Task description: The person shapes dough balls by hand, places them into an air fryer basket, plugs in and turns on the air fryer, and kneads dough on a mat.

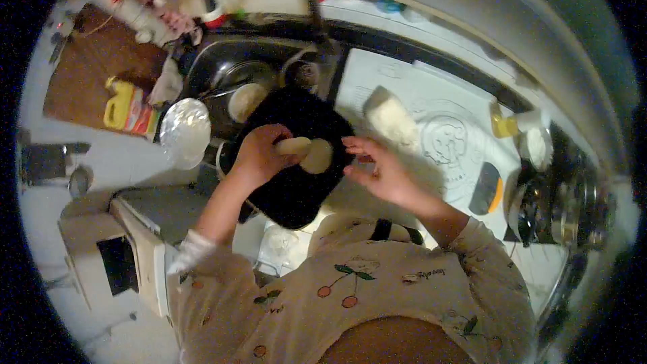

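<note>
My left hand (pixel 261 152) is over a black tray (pixel 291 199), its fingers closed on a pale, flat round of dough (pixel 294 146). Beside that piece, partly overlapped by it, a second pale round (pixel 318 157) shows against the black surface. My right hand (pixel 379 170) is at the tray's right edge with its fingers apart and nothing in them. Right of the tray, a thick pale lump of dough (pixel 392 120) lies on a white printed mat (pixel 465 104).
A dough scraper (pixel 485 189) with an orange edge lies on the mat. An oil bottle (pixel 503 123) and white bowl (pixel 537 147) stand at right. The sink (pixel 219 61) is behind the tray. At left are a shiny metal bowl (pixel 185 131) and yellow jug (pixel 121 104).
</note>
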Demonstrator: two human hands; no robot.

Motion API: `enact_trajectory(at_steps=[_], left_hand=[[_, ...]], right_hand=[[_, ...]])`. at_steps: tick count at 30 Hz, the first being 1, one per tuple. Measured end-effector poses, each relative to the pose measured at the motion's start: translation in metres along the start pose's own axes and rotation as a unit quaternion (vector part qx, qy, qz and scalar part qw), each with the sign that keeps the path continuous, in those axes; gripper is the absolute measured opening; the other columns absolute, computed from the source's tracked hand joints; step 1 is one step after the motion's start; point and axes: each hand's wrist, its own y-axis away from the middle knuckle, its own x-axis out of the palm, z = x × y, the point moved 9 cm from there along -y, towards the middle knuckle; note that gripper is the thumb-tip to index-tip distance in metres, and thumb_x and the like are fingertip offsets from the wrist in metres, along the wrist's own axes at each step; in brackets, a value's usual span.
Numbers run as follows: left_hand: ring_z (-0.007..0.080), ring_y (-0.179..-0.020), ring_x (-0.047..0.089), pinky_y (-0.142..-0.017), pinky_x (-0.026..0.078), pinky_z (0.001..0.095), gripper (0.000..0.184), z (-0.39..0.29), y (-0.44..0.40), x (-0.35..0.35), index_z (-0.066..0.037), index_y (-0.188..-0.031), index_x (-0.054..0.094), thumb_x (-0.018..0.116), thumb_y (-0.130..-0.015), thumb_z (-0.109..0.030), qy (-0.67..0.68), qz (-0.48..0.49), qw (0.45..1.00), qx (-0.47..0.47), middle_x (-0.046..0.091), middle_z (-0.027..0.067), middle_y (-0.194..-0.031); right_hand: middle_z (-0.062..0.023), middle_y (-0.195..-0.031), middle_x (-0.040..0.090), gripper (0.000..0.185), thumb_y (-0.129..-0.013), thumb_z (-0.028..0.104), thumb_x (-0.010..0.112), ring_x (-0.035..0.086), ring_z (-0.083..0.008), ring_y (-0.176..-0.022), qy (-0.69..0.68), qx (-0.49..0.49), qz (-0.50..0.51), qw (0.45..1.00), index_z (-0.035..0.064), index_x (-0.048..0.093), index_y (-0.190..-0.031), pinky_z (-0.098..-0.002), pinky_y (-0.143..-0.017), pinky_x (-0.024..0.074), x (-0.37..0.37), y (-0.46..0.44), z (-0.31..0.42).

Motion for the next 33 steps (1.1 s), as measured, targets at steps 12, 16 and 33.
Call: enact_trajectory(at_steps=[12,16,33], left_hand=[[0.0245,-0.086,0.060,-0.076,0.047,0.0318,0.046,-0.158,-0.046,0.291,0.001,-0.114,0.051,0.070,-0.074,-0.011,0.360,0.070,0.929,0.044,0.060,0.0171,-0.096],[0.0343,-0.102,0.053,-0.088,0.042,0.0391,0.051,-0.188,-0.066,0.311,0.001,-0.121,0.046,0.065,-0.075,-0.013,0.174,0.015,0.982,0.066,0.053,0.0220,-0.113],[0.0374,-0.135,0.008,-0.111,0.009,0.0457,0.072,-0.234,-0.044,0.344,-0.003,-0.139,0.020,0.048,-0.081,-0.036,-0.089,0.125,0.928,0.340,0.013,0.0201,-0.146]], right_hand=[[-0.0074,-0.085,0.065,0.032,-0.081,0.019,0.067,0.059,-0.0146,-0.070,-0.123,0.209,-0.336,0.910,-0.0007,0.058,-0.104,-0.0288,-0.064,0.0491,-0.137,0.166,-0.167],[-0.0148,-0.074,0.061,0.031,-0.082,0.024,0.062,0.058,-0.0214,-0.067,0.047,0.263,-0.289,0.919,-0.0037,0.058,-0.096,-0.0335,-0.061,0.0475,-0.172,0.161,-0.196],[-0.0214,-0.140,0.027,0.071,-0.083,0.039,0.051,0.024,-0.0375,-0.130,0.390,0.015,-0.154,0.908,-0.0038,0.026,-0.134,-0.0454,-0.109,0.0158,-0.137,0.120,-0.154]])
